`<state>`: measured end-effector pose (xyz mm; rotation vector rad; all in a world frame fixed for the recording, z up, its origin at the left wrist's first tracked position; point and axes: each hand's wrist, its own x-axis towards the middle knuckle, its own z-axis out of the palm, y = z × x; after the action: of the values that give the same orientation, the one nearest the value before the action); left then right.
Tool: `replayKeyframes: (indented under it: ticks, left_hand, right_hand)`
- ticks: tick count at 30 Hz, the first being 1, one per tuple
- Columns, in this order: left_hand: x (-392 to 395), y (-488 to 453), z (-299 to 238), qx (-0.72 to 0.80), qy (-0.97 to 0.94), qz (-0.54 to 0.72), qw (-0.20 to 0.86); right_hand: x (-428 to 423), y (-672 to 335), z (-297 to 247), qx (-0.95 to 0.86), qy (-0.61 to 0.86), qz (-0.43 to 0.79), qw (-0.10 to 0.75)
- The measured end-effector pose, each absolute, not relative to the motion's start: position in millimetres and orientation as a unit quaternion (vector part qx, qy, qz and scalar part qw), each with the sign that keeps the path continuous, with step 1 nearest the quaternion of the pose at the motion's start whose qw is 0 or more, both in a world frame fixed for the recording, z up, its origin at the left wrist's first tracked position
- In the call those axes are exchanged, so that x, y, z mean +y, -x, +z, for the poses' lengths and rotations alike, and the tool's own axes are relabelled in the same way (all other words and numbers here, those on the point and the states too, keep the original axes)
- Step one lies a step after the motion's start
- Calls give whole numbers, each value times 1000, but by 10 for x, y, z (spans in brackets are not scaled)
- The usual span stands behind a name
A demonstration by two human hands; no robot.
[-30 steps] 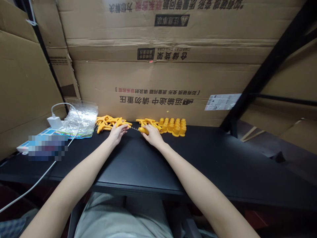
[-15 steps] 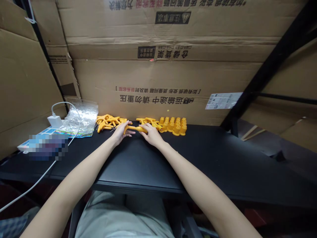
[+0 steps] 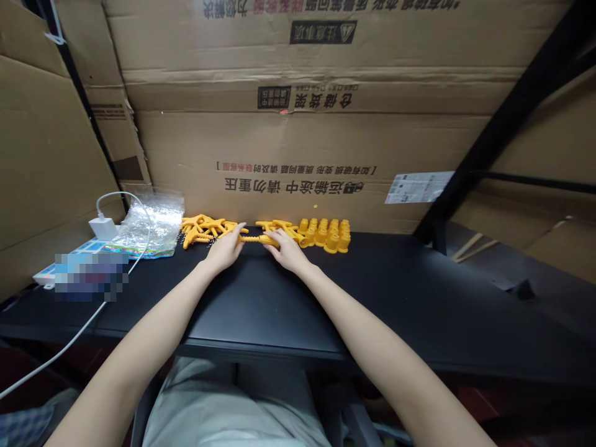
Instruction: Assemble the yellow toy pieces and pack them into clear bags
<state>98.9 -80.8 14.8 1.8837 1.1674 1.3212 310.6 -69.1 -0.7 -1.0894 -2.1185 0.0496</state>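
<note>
My left hand point(image 3: 224, 251) is closed around one end of a yellow plastic threaded piece point(image 3: 250, 239), whose ridged shaft points right. My right hand point(image 3: 285, 249) is closed on a yellow plastic sleeve-like part point(image 3: 265, 239) at the other end of that shaft. The two parts lie in one line and appear to meet; my fingers hide much of both. Just behind my left hand lies a pile of yellow threaded pieces point(image 3: 202, 225) with winged heads. More yellow parts point(image 3: 278, 225) lie behind my right hand.
Several yellow cup-shaped parts point(image 3: 333, 239) stand in rows on the black table point(image 3: 270, 304). At left are clear plastic bags point(image 3: 153, 217), a white charger point(image 3: 103, 228) with its cable, and a power strip point(image 3: 44, 276) beside a blurred-out object. A cardboard wall point(image 3: 298, 143) closes the back.
The fingers of my left hand have closed from a spread pose around the threaded piece's head. My right hand stays on its part, nearly in the same place.
</note>
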Motion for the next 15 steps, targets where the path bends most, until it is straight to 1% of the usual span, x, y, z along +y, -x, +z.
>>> replayKeyframes:
  ticks: [4, 10, 15]
  left_hand:
    - [-786, -975, 151, 444, -733, 458, 236]
    - [-751, -959, 114, 415, -764, 447, 212]
    - [-745, -958, 122, 405, -758, 459, 226]
  right_hand:
    - [-700, -3115, 31, -830, 416, 12, 373]
    - [-699, -3142, 85, -846, 404, -21, 348]
    - [-700, -3155, 106, -853, 396, -30, 338]
